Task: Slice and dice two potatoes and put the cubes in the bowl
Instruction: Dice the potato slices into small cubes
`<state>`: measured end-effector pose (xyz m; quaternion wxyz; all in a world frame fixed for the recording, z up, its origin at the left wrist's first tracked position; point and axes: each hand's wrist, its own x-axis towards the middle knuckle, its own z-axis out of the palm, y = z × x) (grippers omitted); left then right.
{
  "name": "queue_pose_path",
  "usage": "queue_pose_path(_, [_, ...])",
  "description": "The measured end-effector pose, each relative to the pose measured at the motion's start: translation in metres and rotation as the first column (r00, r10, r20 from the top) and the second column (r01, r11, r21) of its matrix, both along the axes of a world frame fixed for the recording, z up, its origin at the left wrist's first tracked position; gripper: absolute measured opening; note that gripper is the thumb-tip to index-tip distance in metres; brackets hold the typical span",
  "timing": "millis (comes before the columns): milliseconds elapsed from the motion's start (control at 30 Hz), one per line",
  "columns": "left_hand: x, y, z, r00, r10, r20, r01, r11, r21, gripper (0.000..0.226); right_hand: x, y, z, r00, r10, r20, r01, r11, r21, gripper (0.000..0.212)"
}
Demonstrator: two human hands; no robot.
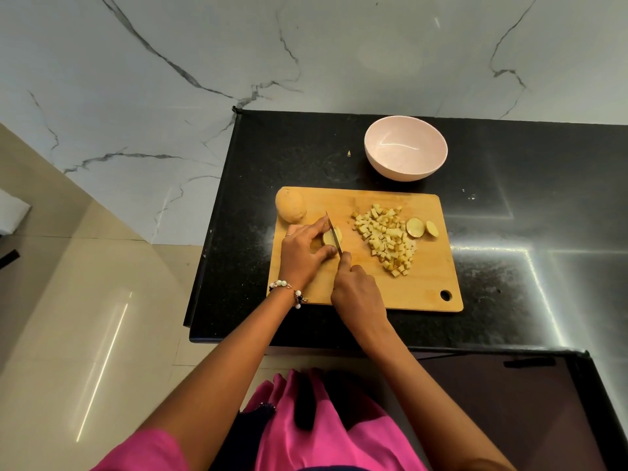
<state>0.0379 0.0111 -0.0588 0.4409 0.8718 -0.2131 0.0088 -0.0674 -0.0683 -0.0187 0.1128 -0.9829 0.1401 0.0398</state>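
You are partway through the first potato. Your left hand (pixel 304 253) pins the remaining potato piece (pixel 331 237) against the cutting board (pixel 418 290) at centre frame, fingers curled over it, so that grip is holding the piece. Your right hand (pixel 356 294) is wrapped round the handle of the knife (pixel 334 234), whose blade stands on the piece just beside your left fingertips.

Done so far, judging from the board: a loose heap of potato cubes (pixel 385 239) lies to the right of the blade, with two end slices (pixel 421 227) touching its right-hand edge, skin still on.

Left to do: finish dicing the piece under your hand, and likely the end slices if you mean to use them. The second potato (pixel 290 205) sits whole and uncut at the board's upper left corner. The pink bowl (pixel 406 147) stands on the black tabletop (pixel 509 198) just above the board and holds nothing yet, so every cube has yet to be carried over. I'd put you at well under halfway.
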Motion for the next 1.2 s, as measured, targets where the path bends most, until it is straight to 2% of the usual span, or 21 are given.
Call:
queue_pose_path(167, [-0.001,0.0,-0.001,1.0,0.007,0.011,-0.007,1.0,0.008,0.06,-0.04,0.003,-0.006,0.999,0.04,-0.005,-0.04,0.987,-0.157,0.056])
queue_pose_path(300, [-0.001,0.001,0.001,1.0,0.002,-0.007,-0.002,1.0,0.008,0.061,-0.049,-0.001,0.008,1.0,0.009,-0.029,-0.007,0.999,0.043,0.055])
queue_pose_path(367, [0.0,0.002,0.002,1.0,-0.007,-0.015,0.007,1.0,0.003,0.063,-0.045,-0.004,0.014,0.998,-0.024,0.063,0.018,0.996,0.084,0.054])
queue_pose_path(433, [0.0,0.003,0.003,0.999,-0.019,-0.026,0.019,1.0,-0.009,0.065,-0.035,-0.005,0.018,0.995,-0.018,0.102,0.012,0.998,0.054,0.053])
queue_pose_path(567, [0.001,0.006,0.001,0.999,-0.008,-0.035,0.007,1.0,-0.028,0.068,-0.014,-0.006,0.01,0.997,-0.012,0.082,0.007,0.998,0.067,0.053])
queue_pose_path(700, [0.0,0.004,0.001,0.999,0.032,-0.015,-0.032,0.998,-0.055,0.066,-0.008,-0.003,0.005,0.999,0.0,0.05,0.0,1.0,0.013,0.054])
queue_pose_path(900, [0.0,0.004,-0.002,0.999,0.051,-0.003,-0.051,0.997,-0.064,0.065,0.006,0.005,0.0,0.997,0.001,0.08,-0.001,1.0,0.004,0.049])
queue_pose_path(1033, [-0.001,0.003,-0.002,0.998,0.061,-0.012,-0.061,0.996,-0.064,0.065,-0.026,0.007,-0.009,0.994,0.04,0.106,-0.027,0.992,-0.123,0.051])
queue_pose_path(1133, [-0.001,0.004,-0.002,0.998,0.06,-0.006,-0.06,0.997,-0.058,0.065,-0.051,0.007,0.004,0.999,0.03,-0.028,-0.032,0.996,-0.08,0.055])
queue_pose_path(1200, [-0.001,0.004,-0.001,0.998,0.062,-0.008,-0.062,0.996,-0.059,0.065,-0.052,0.003,0.012,1.0,0.028,-0.012,-0.027,0.999,0.034,0.055])
